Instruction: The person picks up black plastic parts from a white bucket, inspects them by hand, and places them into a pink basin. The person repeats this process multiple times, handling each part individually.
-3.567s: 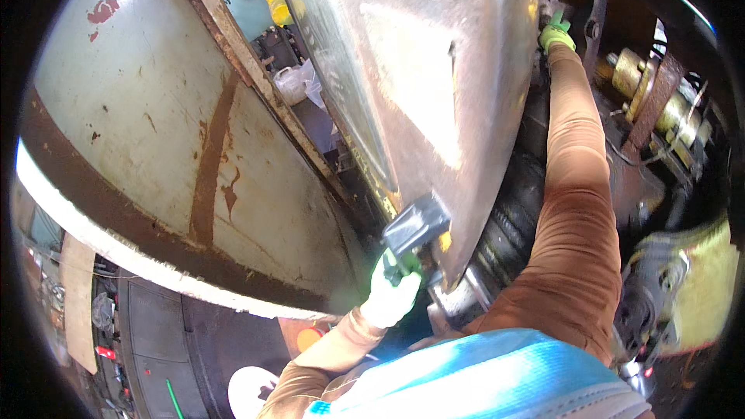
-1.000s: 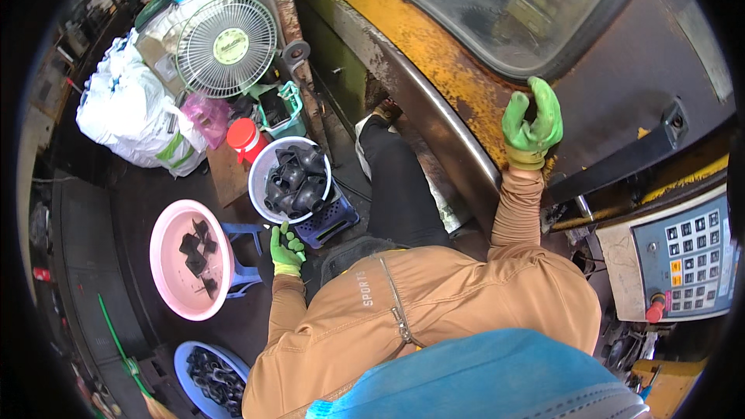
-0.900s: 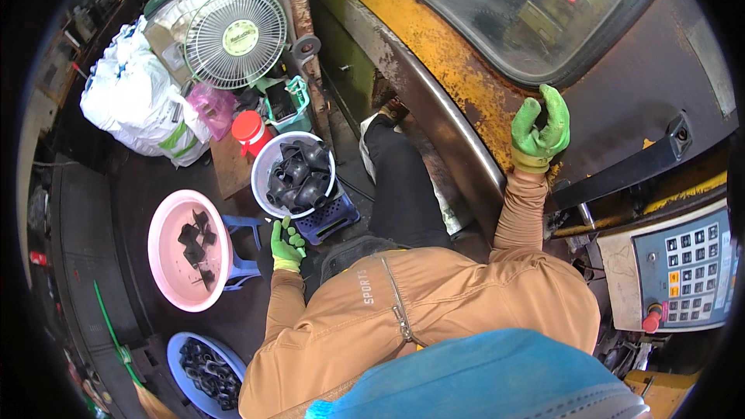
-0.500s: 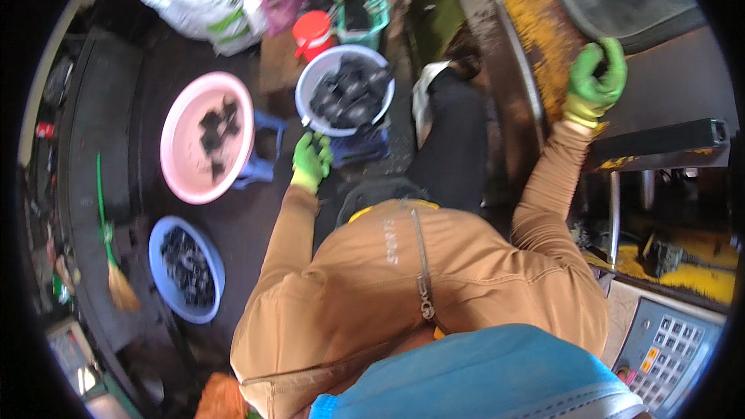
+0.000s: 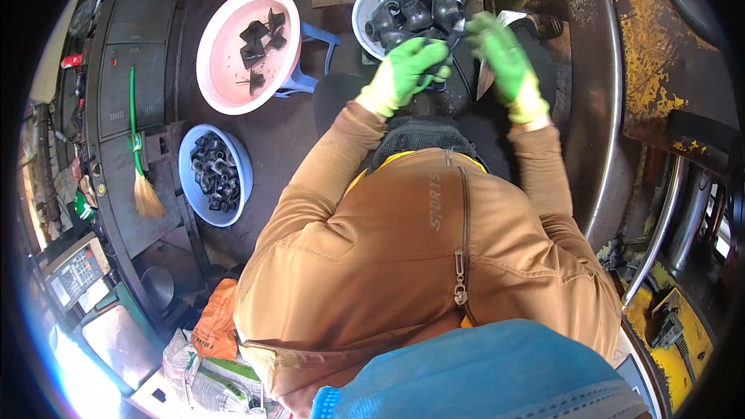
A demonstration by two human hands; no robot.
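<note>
One short word in pale lettering (image 5: 434,202) runs beside the zip of your tan long-sleeved jacket (image 5: 345,248), and small dark printing crosses the orange woven sack (image 5: 216,320) at lower left. The label on the green-handled straw broom (image 5: 146,190) is too small to read. Glossy black hollow moulded pieces (image 5: 415,12) fill the pale round plastic basin (image 5: 359,19), just beyond your green-gloved left hand (image 5: 403,70) and left of your green-gloved right hand (image 5: 503,58). Your left fingers curl inward against something dark; I cannot tell whether they grasp it. Your right hand, blurred, is raised near the basin's right rim; whether it holds anything, I cannot tell. Farther left, angular black scraps (image 5: 252,43) lie in the pink round plastic basin (image 5: 221,46).
</note>
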